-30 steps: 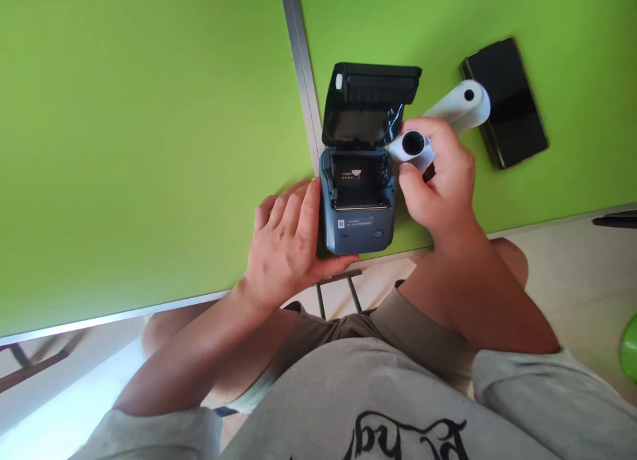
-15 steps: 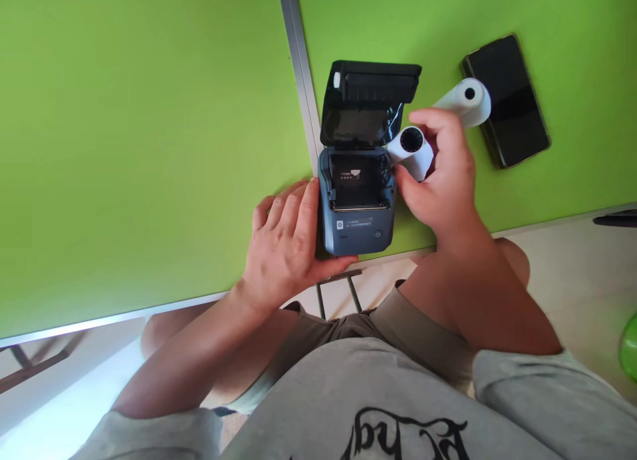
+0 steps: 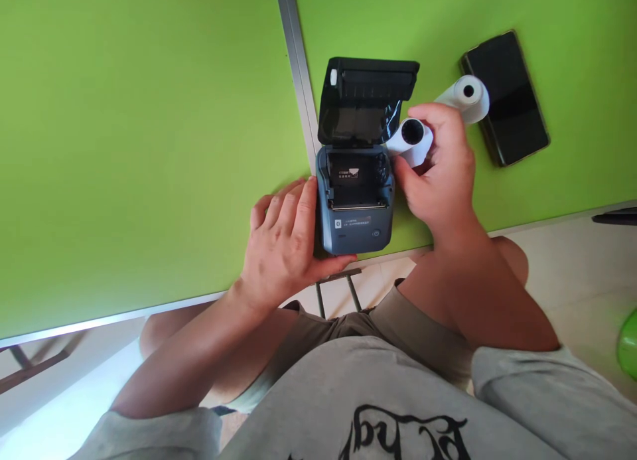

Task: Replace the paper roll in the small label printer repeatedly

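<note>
A small blue-grey label printer (image 3: 357, 237) stands on the green table with its dark lid (image 3: 371, 81) swung up. Its paper bay shows no roll inside. My left hand (image 3: 281, 237) grips the printer's left side, the thumb running along its front edge. Just right of the bay, my right hand (image 3: 445, 171) holds a white paper roll (image 3: 404, 147) between thumb and fingers. The roll's dark, wide core faces up, and a loose paper flap sticks out beside my fingers.
Beyond my right hand stands another white paper roll (image 3: 458, 93) with a narrower core. A black phone (image 3: 517, 101) lies at its right. A metal strip (image 3: 297, 62) crosses the green table (image 3: 124, 148), whose front edge runs close below the printer.
The held roll has tilted slightly and shifted a little upward in my right hand. My left hand keeps its hold on the printer, and the lid stays raised.
</note>
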The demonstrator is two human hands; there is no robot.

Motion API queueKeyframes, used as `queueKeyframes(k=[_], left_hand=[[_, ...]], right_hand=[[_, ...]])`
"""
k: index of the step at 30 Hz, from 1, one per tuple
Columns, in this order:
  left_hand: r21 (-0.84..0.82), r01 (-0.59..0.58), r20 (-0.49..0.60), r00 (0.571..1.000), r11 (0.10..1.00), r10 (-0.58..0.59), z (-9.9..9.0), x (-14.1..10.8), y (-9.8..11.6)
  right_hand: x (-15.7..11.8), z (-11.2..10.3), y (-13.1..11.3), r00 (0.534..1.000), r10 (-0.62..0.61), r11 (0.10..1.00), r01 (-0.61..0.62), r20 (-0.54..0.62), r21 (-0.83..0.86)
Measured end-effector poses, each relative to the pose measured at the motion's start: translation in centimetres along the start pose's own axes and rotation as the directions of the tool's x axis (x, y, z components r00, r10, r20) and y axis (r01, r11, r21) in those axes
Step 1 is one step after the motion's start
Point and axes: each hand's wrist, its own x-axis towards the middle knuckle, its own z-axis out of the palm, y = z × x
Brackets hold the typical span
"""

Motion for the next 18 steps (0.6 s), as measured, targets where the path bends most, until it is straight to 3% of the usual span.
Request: queueKeyframes(k=[5,10,13,18], left_hand=[[0.005,0.004,0.007,1.0,1.0,-0.004,-0.06,0.04,0.08],[0.026,-0.013,-0.021,1.0,1.0,0.013,-0.02,0.11,0.13],[0.032,-0.025,-0.028,0.999,0.999,0.026,-0.02,0.11,0.1],[0.028,-0.013,-0.019,1.0,1.0,0.014,-0.01,0.08,0.1]], right_hand=[[0.12,0.02,0.04,0.999,-0.001,1.0,0.002,0.043,-0.027],[0.49,-0.02,0.06,0.993,-0.11,0.989,0.114,0.046,-0.094],[0.45,-0.03,0.08,0.994,-0.089,0.988,0.096,0.057,-0.123],[0.04,0.04,0.27,0.998,-0.036,0.999,0.034,0.055,0.041]])
